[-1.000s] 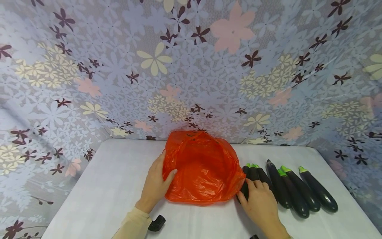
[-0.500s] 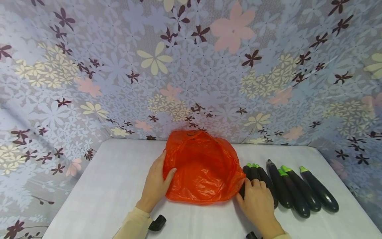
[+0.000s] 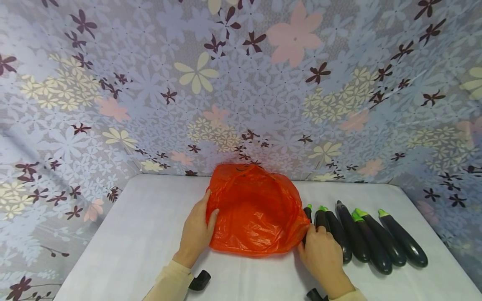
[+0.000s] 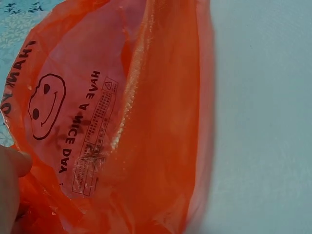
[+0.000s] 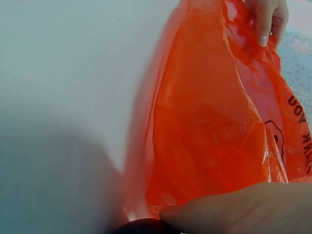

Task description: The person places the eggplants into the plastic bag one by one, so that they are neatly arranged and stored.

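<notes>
A red plastic bag [image 3: 256, 225] lies on the white table with its mouth spread towards me. My left hand [image 3: 196, 230] grips its left edge, thumb over the rim; part of that hand [image 5: 270, 17] shows at the top of the right wrist view. Against the bag's right edge, my right hand [image 3: 324, 255] grips the leftmost eggplant [image 3: 307, 212], whose green stem end shows past the fingers. Its dark end [image 5: 146, 226] appears beside my thumb [image 5: 234, 209] in the right wrist view. The rest of this eggplant is hidden by the hand.
Several more dark eggplants [image 3: 370, 242] lie side by side to the right of my right hand. Behind the table [image 3: 150, 217] hangs a flower-patterned cloth [image 3: 241, 92]. Black wrist devices [image 3: 199, 280] show at both forearms.
My right hand has shifted a little left with the eggplant, which now stands apart from its neighbours. My left thumb has moved slightly left along the bag's edge.
</notes>
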`<state>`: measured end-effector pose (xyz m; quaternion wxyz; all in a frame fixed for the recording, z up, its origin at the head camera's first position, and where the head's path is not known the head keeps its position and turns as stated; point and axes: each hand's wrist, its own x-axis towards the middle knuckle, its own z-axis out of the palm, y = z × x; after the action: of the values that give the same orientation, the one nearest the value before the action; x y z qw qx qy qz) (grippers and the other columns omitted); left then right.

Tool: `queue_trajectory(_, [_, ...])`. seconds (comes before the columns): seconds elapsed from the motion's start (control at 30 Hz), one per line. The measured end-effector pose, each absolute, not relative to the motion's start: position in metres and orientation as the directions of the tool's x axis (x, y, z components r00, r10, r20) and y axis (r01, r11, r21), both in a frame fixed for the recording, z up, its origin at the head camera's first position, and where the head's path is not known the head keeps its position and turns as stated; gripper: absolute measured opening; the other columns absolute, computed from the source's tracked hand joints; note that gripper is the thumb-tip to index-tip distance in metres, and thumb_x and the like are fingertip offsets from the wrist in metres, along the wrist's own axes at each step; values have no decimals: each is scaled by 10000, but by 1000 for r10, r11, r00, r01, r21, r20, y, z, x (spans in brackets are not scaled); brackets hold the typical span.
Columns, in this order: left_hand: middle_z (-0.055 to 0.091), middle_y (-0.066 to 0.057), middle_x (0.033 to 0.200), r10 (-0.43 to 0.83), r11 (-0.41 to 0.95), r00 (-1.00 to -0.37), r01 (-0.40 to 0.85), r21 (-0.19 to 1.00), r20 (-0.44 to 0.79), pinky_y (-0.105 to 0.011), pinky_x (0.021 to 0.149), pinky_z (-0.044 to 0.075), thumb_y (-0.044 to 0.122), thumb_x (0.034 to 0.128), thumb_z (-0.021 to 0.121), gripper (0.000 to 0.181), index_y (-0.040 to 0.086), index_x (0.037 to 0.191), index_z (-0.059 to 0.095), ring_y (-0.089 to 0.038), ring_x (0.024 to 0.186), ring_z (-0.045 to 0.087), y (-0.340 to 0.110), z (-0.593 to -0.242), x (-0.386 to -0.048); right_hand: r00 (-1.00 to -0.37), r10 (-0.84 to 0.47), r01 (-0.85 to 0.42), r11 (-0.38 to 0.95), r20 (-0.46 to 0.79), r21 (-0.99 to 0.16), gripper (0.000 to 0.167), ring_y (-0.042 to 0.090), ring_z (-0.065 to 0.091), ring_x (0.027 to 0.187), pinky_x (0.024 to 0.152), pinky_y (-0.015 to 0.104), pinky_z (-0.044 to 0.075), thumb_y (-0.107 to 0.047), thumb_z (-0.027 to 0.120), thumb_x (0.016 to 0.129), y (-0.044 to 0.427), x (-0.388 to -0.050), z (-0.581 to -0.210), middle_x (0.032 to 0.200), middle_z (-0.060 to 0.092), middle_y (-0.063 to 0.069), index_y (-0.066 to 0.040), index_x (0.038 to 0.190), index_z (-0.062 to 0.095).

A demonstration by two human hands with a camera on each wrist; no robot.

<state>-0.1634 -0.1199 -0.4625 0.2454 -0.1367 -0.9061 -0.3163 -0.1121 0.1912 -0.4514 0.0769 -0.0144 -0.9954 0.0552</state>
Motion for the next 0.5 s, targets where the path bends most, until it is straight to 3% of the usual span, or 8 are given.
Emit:
queue_trajectory(0.3, [650,-199,1280,64,791,-813,395,467,579,-459,957,536,114,921,719,598,-19,1455,485,-350,1117,657,-120,-462,-163,-990,31,14,993,140,-119,440,332,572,587,533,526,568,-293,776,802,191,-113,-450,705,519,161,100,931,625])
queue_trajectory(0.5, [682,-199,1228,44,801,-807,380,462,589,-458,896,567,119,916,727,574,3,1439,520,-353,1043,689,-120,-460,-163,-993,32,19,993,114,-118,435,328,565,615,545,531,565,-273,759,805,190,-113,-450,724,524,164,115,948,623])
